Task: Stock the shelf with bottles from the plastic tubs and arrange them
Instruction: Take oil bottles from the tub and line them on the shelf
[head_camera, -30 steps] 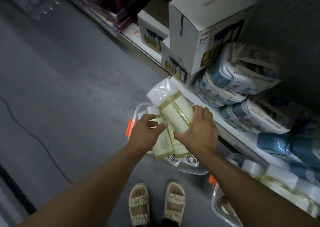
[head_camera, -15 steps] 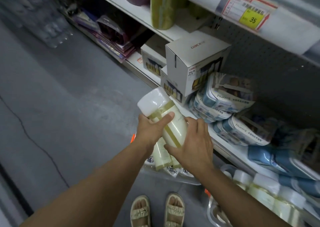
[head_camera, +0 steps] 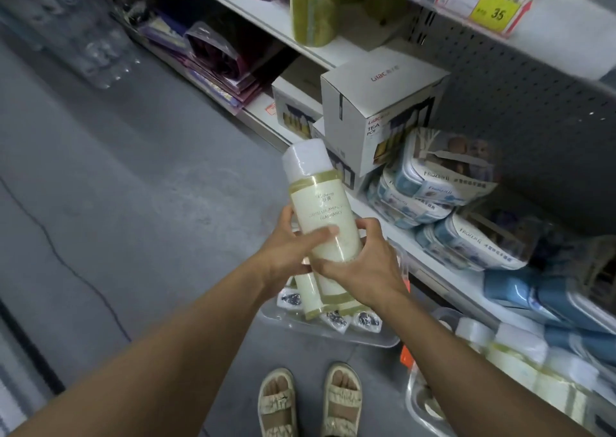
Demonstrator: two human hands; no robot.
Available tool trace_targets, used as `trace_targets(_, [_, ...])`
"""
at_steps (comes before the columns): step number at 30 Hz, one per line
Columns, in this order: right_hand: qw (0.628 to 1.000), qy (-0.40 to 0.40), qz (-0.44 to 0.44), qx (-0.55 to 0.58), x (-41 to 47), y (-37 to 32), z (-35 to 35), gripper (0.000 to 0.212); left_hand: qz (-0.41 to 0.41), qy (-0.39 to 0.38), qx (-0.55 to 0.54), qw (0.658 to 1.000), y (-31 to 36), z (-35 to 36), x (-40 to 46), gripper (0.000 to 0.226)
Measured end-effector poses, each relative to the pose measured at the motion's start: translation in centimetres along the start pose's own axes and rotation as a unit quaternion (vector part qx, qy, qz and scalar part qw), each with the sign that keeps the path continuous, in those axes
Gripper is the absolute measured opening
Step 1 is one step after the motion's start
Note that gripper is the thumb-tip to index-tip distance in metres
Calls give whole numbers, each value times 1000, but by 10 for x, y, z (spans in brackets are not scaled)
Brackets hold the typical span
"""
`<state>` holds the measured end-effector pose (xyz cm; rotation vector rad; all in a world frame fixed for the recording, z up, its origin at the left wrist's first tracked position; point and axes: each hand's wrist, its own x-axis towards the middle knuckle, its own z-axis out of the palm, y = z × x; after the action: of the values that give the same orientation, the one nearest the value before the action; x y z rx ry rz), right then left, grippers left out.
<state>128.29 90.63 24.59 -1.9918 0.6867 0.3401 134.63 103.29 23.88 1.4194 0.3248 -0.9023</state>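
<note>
Both of our hands hold one bottle [head_camera: 321, 203] at the centre of the frame: our left hand [head_camera: 286, 253] wraps its lower body with the thumb laid across the front, and our right hand [head_camera: 363, 266] cups the base from the right, fingers curled round it. It stands nearly upright, cap up, tilted slightly to the left, above a clear plastic tub [head_camera: 333, 331] on the floor where more bottles [head_camera: 313, 293] lie on their sides.

To do this step well, we judge we should keep the label facing us, carry it up with the base supported, and look for a free spot on a shelf [head_camera: 360, 51] before letting go; the lower shelf at right is crowded with tea pot boxes [head_camera: 376, 106] and blue wrapped packs [head_camera: 430, 183].

Its body is tall, cylindrical and pale cream, with a white cap under glossy shrink-wrap, an olive-gold band below the cap and faint lettering. A second tub [head_camera: 420, 400] of similar bottles sits at lower right. The film looks slick, so a firm hold seems wise.
</note>
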Motion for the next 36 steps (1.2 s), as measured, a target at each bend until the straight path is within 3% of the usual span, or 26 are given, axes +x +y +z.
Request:
trace_targets(5, [999,22,-27,-42,6,22,23,89,7,44,27,999,-21,3,12,72])
trace_targets(8, [997,-58,-38,20,5,43,22,85,5,16,64,998,-31,-1,25,54])
trace_targets(10, [992,-99,-40,70,6,63,18,70,13,-17,88,996,-41,-2,32,39])
trace_targets(13, [997,-41,-5,60,21,108,15,56,14,-13,124,992,-57,-4,48,45])
trace_targets(17, [993,24,71,-93,52,178,13,66,-9,-16,150,989,-84,-7,71,67])
trace_targets(23, [977,63,98,-179,102,233,22,79,3,5,134,991,-115,-10,105,62])
trace_targets(28, [982,78,162,-64,138,252,33,73,11,9,124,992,-128,-13,129,56])
trace_targets(31, [976,21,218,9,146,262,35,74,16,3,127,992,-130,-10,136,56])
trace_targets(36, [980,21,181,-76,140,265,48,89,9,10,131,991,-134,-4,140,76])
